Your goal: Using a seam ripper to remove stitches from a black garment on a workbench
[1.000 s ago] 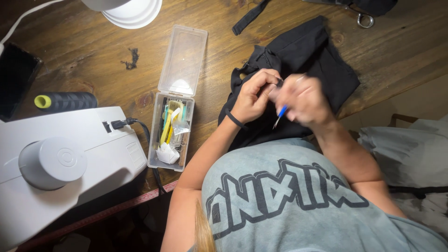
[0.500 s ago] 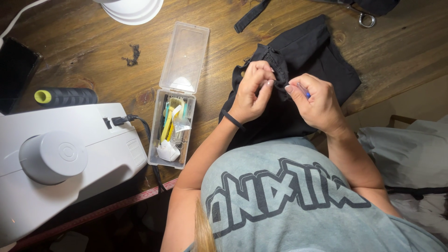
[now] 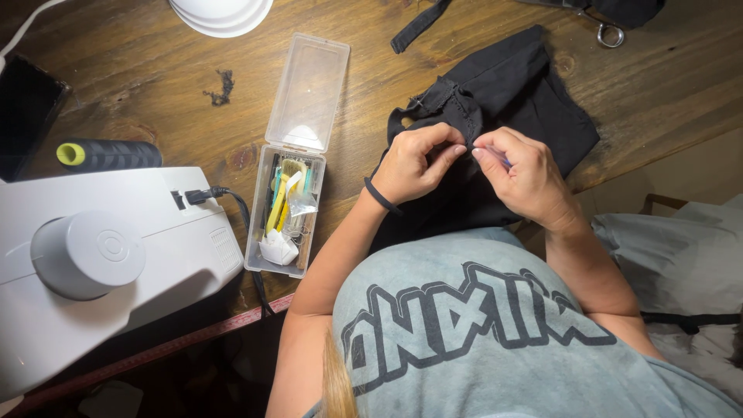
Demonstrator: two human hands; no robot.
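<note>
- Fingers (image 3: 455, 149) of the left hand (image 3: 414, 164) pinched closed on a seam edge of the black garment (image 3: 511, 85); a dark band sits on that wrist.
- Right hand (image 3: 526, 174) curled tight around a small blue-handled tool (image 3: 501, 159), its tip hidden at the seam just beside the left fingertips. Tool kind not certain; it looks like a seam picker.
- Garment lies on the wooden table (image 3: 155, 70) near its right edge, bunched, the lower part trailing toward the person's lap.
- Progress, as a judgement: seam work is in hand at one spot. One tuft of dark loose thread (image 3: 222, 85) on the table suggests some stitches are already out; how much seam is left cannot be told.
- Count: one clear plastic sewing kit box (image 3: 288, 209), lid open, mid-table, holding mixed small tools; one white sewing machine (image 3: 101, 255) at the left edge; one dark thread spool (image 3: 108, 153) with a yellow-green core behind it; one white lamp shade (image 3: 220, 14) at the far edge; one black strap (image 3: 422, 25) and one metal ring (image 3: 610, 34) near the far right corner.
</note>
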